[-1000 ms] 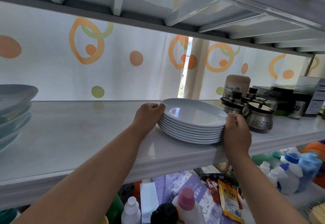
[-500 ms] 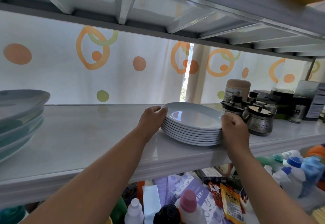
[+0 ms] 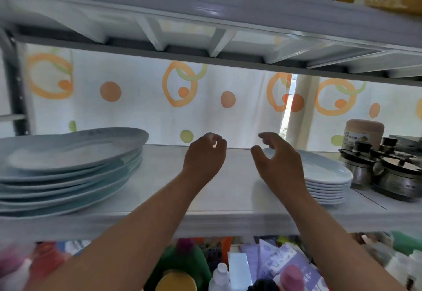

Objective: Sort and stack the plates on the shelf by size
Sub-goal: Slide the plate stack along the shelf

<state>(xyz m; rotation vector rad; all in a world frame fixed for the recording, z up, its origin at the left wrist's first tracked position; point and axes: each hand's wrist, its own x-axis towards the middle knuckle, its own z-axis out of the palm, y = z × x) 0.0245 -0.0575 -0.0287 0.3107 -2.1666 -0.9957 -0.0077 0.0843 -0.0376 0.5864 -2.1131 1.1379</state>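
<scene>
A stack of several small white plates (image 3: 326, 176) rests on the white shelf (image 3: 228, 220) at the right. At the left of the same shelf lies a stack of several large pale blue plates (image 3: 68, 172). My left hand (image 3: 203, 158) hovers over the bare middle of the shelf with fingers loosely curled and nothing in it. Just left of the small stack is my right hand (image 3: 278, 160), fingers spread and empty, covering the stack's left edge.
Metal lidded pots (image 3: 392, 176) and a tan jar (image 3: 364, 133) crowd the shelf's right end. A curtain with orange circles (image 3: 178, 85) hangs behind. The upper shelf (image 3: 205, 16) sits close overhead. Bottles and packets (image 3: 228, 268) fill the shelf below.
Both hands have let go of the small white stack and moved left, towards the middle of the shelf. The view has swung left, so the large blue stack shows more fully.
</scene>
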